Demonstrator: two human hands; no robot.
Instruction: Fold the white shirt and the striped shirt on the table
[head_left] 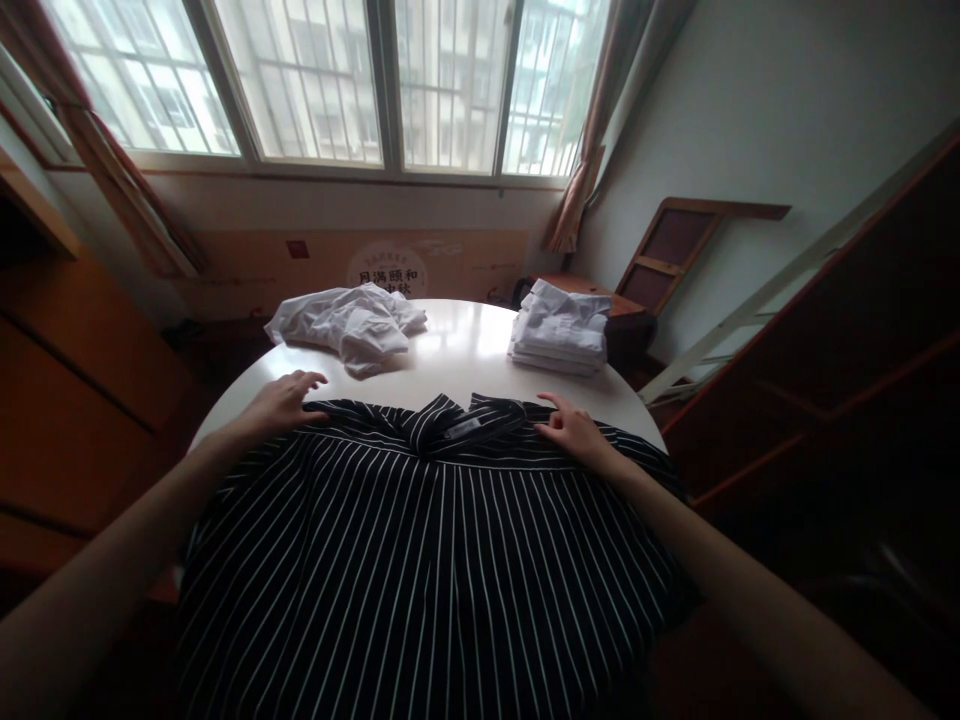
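Your left hand [283, 402] lies flat, palm down, fingers spread loosely, on the far left shoulder edge of the striped shirt [420, 560]. It grips nothing; the fingertips reach just past the fabric onto the bare table [465, 350].

Your right hand [574, 432] is on the far right shoulder edge of the same shirt, fingers partly curled. Thumb and forefinger look pinched at the cloth near the collar, but you can't confirm from this view whether fabric is actually caught between them.

The shirt is black with thin white stripes. It's spread back-side up across the near half of the round white table, with the hem toward you hanging over the near edge. The collar [450, 425] sits between your 2 hands, at the far end of the shirt, with a small label showing at its middle.

Beyond the shirt there are 2 lots of white clothing:
- crumpled white pile [349, 322], far left, loose and unfolded, well apart from your left hand
- folded white stack [561, 330], far right, near the table edge, neatly squared

Behind the table is a barred window [330, 80] with curtains at both sides. A dark wooden frame [675, 250] leans on the right wall.
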